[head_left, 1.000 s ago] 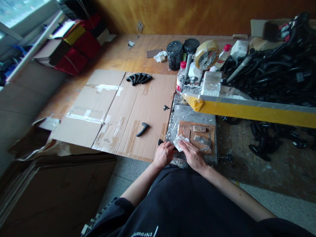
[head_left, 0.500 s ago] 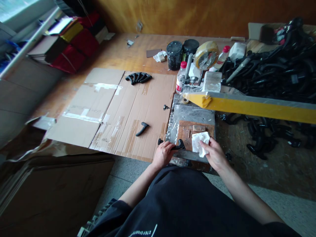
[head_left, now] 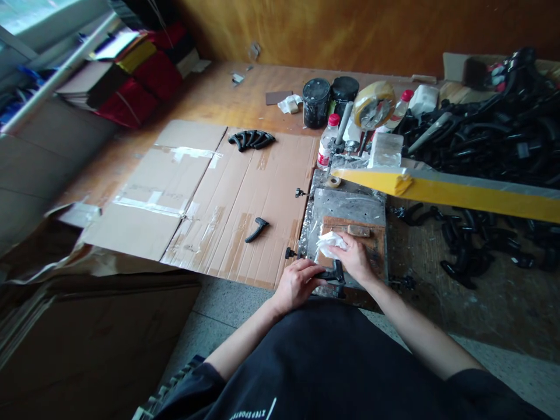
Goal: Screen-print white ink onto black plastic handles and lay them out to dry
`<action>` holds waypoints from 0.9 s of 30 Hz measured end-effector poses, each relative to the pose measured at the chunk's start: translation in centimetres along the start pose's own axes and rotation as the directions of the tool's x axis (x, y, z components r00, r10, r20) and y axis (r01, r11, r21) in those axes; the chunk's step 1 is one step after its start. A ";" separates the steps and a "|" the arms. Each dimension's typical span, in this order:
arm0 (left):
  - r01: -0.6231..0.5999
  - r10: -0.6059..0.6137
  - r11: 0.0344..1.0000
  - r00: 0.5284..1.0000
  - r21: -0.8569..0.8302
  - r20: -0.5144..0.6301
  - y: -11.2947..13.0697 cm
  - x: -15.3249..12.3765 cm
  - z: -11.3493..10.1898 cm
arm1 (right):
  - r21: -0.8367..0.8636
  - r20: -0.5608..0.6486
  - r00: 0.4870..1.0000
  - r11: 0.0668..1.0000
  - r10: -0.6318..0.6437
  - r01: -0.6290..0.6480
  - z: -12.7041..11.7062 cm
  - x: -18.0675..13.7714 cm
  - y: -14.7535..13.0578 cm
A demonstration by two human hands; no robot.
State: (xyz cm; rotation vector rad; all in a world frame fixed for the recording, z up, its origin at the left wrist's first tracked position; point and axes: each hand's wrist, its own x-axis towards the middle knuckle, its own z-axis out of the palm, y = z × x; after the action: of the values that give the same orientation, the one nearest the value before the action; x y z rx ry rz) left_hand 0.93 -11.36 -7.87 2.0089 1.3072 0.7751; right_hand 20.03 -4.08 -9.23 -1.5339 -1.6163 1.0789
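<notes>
My left hand [head_left: 298, 284] is closed around one end of a black curved plastic part [head_left: 336, 273], which looks like a handle and sticks out to the right over the fixture's front edge. Bunched in the fingers of my right hand [head_left: 355, 260] is a white cloth or tissue [head_left: 331, 242], just above that part. Below the cloth lies a brown wooden board [head_left: 376, 245] on a grey metal plate [head_left: 350, 204]. A similar black part [head_left: 256, 230] rests alone on the cardboard sheet [head_left: 214, 198] to the left, and several more [head_left: 251, 140] sit in a row farther back.
A yellow-edged bar [head_left: 464, 192] juts across from the right above the fixture. Behind it stand a red-capped bottle [head_left: 326, 143], black tubs [head_left: 315, 104] and a tape roll [head_left: 374, 105]. A large heap of black parts [head_left: 485, 140] covers the right side. Black knobs [head_left: 290, 252] project at the plate's left.
My right hand has moved left with the white cloth, close to my left hand. My left hand and the black part have shifted slightly right and down; the whole view has also shifted a little.
</notes>
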 end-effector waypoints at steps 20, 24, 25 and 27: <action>0.505 -0.250 0.759 0.809 0.411 -0.531 -18.8 -1.7 -1.8 | 0.633 -0.104 0.879 0.713 0.465 -0.302 -1.5 -0.4 0.6; 0.438 -0.245 0.831 0.842 0.343 -0.481 -16.6 -0.5 -2.4 | 0.631 -0.097 0.890 0.719 0.446 -0.291 -2.1 -0.3 0.3; 0.395 -0.233 0.862 0.866 0.317 -0.443 -15.3 0.0 -2.4 | 0.628 -0.102 0.900 0.729 0.424 -0.272 -2.3 -0.2 0.1; 0.287 -0.195 0.924 0.922 0.251 -0.334 -12.0 1.1 -2.2 | 0.620 -0.100 0.929 0.752 0.356 -0.222 -2.5 0.1 -0.4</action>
State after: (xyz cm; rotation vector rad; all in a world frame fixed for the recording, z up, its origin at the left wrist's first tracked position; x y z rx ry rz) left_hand -7.22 -6.08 -15.35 1.9455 1.9131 0.8307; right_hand 22.08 -3.68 -7.77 -1.4112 -0.7722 1.3751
